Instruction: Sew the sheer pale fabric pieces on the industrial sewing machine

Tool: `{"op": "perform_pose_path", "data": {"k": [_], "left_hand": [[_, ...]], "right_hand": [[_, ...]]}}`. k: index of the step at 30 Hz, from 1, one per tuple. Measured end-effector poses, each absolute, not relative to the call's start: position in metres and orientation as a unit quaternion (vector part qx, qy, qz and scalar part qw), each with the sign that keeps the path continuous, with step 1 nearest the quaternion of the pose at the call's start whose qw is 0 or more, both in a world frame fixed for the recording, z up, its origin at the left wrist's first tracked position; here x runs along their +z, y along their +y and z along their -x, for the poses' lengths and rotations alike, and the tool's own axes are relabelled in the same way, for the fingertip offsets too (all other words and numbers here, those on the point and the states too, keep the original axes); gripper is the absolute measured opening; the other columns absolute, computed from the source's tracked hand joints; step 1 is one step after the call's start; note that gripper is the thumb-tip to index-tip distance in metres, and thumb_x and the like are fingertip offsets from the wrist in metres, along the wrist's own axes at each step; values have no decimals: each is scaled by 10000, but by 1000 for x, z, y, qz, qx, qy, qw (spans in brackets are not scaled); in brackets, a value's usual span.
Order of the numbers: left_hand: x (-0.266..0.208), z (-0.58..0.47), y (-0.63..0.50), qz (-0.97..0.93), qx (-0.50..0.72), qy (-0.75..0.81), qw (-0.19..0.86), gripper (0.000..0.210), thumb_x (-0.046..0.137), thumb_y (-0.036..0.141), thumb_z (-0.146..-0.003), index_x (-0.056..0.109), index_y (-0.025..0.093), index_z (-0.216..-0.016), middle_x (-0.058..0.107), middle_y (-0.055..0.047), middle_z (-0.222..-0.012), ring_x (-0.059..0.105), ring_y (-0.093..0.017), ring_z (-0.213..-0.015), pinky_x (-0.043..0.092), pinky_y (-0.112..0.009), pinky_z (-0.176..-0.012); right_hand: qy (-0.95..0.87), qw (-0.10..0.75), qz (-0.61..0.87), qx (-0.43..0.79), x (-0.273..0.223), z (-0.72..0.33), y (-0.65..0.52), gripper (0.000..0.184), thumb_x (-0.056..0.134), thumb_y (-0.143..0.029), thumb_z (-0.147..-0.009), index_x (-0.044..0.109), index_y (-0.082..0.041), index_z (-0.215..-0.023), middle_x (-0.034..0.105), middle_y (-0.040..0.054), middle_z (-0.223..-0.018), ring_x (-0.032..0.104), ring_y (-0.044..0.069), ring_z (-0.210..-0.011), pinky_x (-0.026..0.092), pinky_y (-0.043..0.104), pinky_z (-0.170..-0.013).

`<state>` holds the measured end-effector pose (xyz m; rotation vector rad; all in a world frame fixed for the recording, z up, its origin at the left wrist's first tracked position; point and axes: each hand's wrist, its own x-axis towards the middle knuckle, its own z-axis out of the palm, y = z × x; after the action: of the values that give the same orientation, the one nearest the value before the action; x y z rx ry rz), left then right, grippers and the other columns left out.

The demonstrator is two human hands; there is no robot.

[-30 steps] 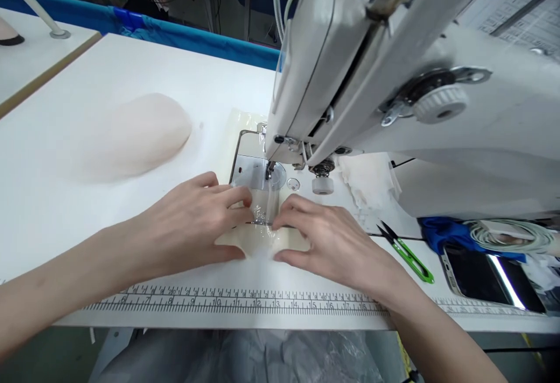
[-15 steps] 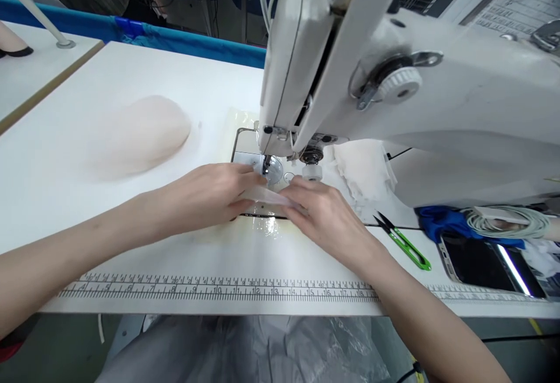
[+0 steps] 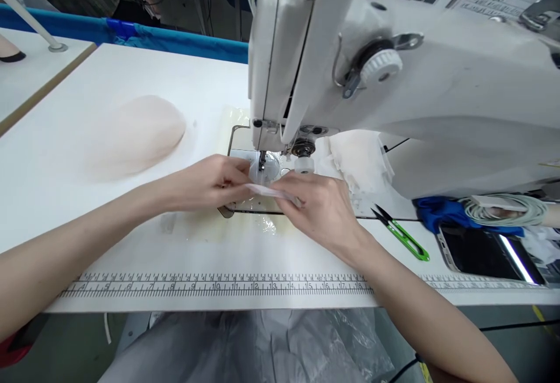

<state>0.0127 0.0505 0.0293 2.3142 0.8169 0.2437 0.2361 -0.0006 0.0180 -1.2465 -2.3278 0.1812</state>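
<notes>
- Strip's swung round! That pale strip [image 3: 269, 191] now runs crosswise from hand to hand, where a second ago it pointed toward the body.
- Left hand [image 3: 214, 181]: thumb and forefinger nearly closed, pinching its left end.
- Right hand [image 3: 317, 205]: fingers folded in, gripping the other end against the thumb.
- It's just in front of the presser foot [image 3: 262, 160], over the metal plate [image 3: 265, 206] in the tabletop [image 3: 210, 254].
- Danger here: fabric that thin could pucker or skew if either hand pulls harder.
- Fingertips sit near the foot, too; a slip forward while the machine [image 3: 284, 50] runs could catch one.
</notes>
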Motion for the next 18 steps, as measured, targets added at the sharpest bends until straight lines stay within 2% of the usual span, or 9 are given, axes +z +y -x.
{"op": "perform_pose_path", "data": {"k": [2, 4, 6, 8, 10, 13, 18], "left_hand": [[20, -14, 39, -920, 129, 286, 233, 363, 435, 300, -964, 691, 177, -736, 516, -17, -696, 491, -119, -604, 391, -268, -595], [11, -17, 28, -946, 172, 262, 85, 311, 448, 252, -965, 704, 197, -797, 562, -19, -694, 527, -150, -670, 418, -310, -688], [5, -19, 17, -948, 194, 246, -52, 257, 488, 225, -955, 700, 205, -810, 614, -9, -699, 547, -158, -688, 423, -341, -744], [1, -20, 8, -937, 200, 248, -141, 195, 529, 183, -938, 699, 204, -846, 675, -4, -764, 579, -163, -728, 420, -359, -779], [0, -19, 1, -930, 187, 266, -174, 173, 546, 141, -924, 694, 197, -992, 725, -24, -975, 621, -190, -905, 415, -378, -839], [-2, -16, -5, -935, 156, 280, -154, 293, 519, 124, -939, 613, 170, -1213, 645, -68, -1277, 552, -219, -1207, 386, -410, -974], [-7, -12, -4, -940, 154, 280, -121, 325, 480, 142, -970, 564, 165, -1284, 633, -86, -1295, 551, -218, -1250, 325, -457, -1102]], "right_hand": [[-875, 213, 433, 43, 18, -235, -3, 188, 571, -136, -853, 740, -218, -841, 731, -18, -878, 600, 152, -762, 352, 276, -597], [-890, 195, 411, 11, 16, -235, -4, 180, 581, -121, -836, 729, -207, -779, 742, -12, -964, 595, 183, -844, 372, 307, -678], [-898, 192, 396, -6, 15, -235, -4, 181, 582, -124, -842, 722, -207, -762, 743, -17, -1021, 589, 198, -894, 375, 329, -755], [-901, 189, 390, -9, 14, -235, -4, 187, 569, -124, -851, 715, -200, -762, 747, -19, -1029, 590, 199, -902, 371, 339, -803], [-903, 180, 389, -9, 15, -235, -4, 185, 557, -121, -855, 709, -191, -775, 750, -17, -1022, 597, 196, -886, 369, 345, -828], [-905, 173, 388, -7, 15, -235, -5, 179, 546, -120, -864, 711, -179, -833, 746, -12, -1047, 608, 199, -897, 366, 355, -862], [-906, 167, 388, -5, 15, -234, -6, 193, 522, -121, -888, 706, -177, -865, 742, -8, -1069, 616, 204, -943, 368, 362, -874]]}}
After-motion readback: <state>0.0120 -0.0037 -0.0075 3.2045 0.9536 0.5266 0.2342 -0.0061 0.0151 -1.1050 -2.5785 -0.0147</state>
